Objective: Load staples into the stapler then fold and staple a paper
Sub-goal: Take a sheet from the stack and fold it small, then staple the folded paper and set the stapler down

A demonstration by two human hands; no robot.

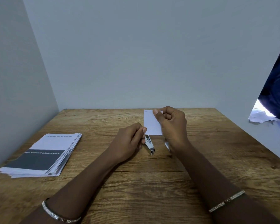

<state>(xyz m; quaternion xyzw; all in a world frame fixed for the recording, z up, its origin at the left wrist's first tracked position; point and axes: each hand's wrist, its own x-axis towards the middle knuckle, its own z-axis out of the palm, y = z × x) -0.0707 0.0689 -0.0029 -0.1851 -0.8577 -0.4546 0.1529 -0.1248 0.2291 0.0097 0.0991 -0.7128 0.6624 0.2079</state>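
A person's two bare hands meet just right of centre frame over a wooden table (152,183). The right hand (171,123) pinches a small white paper (151,125) between thumb and curled fingers and holds it upright above the tabletop, its blank face toward the camera. The left hand (129,143) sits just beside the paper's lower left corner with its fingers curled and its thumb tip at the paper's edge; whether it grips the sheet or only touches it cannot be told.

Directly below the paper, between the two hands, a silver metal stapler (149,145) lies on the wood, its near end pointing toward the bottom of the frame. A second small metal piece (167,145) shows just to its right, mostly hidden behind the right wrist.

At the left of the frame, well apart from the hands, a stack of printed sheets (40,156) rests on the table, its top sheet crossed by a dark grey band with white lettering. A slim bracelet circles each wrist near the bottom of the frame. Dark blue cloth (278,78) hangs along the right edge, with crumpled white papers (260,116) below it.
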